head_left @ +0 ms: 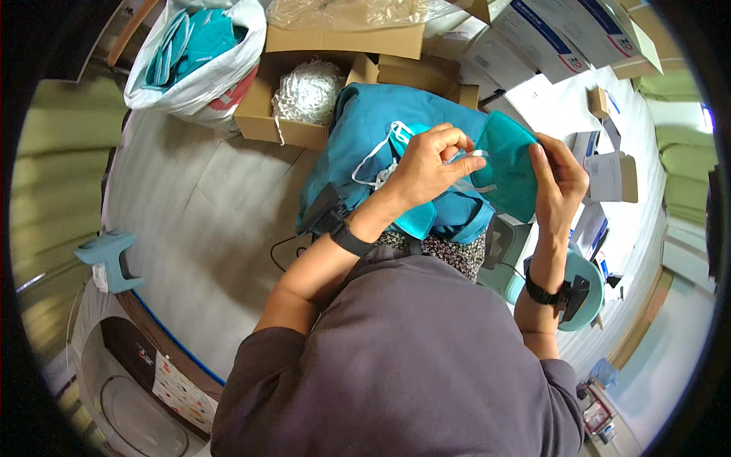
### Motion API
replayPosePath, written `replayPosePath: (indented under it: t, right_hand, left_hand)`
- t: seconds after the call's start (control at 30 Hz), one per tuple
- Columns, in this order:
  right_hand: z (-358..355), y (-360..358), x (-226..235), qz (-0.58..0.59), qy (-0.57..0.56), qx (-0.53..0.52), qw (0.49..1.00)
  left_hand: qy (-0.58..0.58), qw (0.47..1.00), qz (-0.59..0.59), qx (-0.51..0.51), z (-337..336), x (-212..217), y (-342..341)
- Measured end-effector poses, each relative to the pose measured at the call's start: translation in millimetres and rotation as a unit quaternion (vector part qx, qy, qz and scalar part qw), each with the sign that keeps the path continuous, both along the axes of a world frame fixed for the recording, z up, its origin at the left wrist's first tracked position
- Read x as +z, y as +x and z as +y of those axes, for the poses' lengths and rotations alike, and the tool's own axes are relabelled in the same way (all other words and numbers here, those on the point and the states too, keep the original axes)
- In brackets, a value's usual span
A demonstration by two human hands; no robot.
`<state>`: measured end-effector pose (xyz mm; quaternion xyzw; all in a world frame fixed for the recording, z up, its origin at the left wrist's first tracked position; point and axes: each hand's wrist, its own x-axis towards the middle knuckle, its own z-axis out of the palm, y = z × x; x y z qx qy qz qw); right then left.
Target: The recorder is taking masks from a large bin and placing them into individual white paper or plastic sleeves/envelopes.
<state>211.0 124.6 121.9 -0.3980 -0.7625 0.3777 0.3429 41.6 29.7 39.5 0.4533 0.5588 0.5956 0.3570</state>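
A teal folded face mask (504,169) is held up over my lap by my right hand (560,181), its thumb and fingers closed on the mask's right edge. My left hand (430,164) is closed in a pinch at the mask's left edge, on a white ear strap (480,154). Below my left hand, a teal mask with white straps (365,166) lies on the blue cloth (411,107) across my lap. Part of another teal piece (417,221) shows under my left wrist. My left hand and the held mask hide some of the cloth.
A white sack (251,30) full of teal masks stands at the far left. Beside it, a cardboard box (285,131) holds a heap of white straps (308,91). White cartons (525,38) are stacked at the far right. Small stools stand at left (110,255) and right (586,293).
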Motion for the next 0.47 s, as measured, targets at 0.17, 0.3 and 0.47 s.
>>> replayPosePath:
  t: [0.17,0.3,0.47]
  right_hand:
    - [27,3,-11,0.034,-0.114,-0.018,0.993]
    - [39,7,-21,0.056,-0.174,-0.027,0.983]
    - [51,26,-33,0.038,-0.170,-0.010,0.985]
  left_hand:
    - [0.002,0.994,-0.061,-0.086,1,0,-1]
    - [-0.026,0.983,-0.070,-0.165,-12,12,3]
    - [-0.010,0.972,-0.103,-0.211,-17,12,-7]
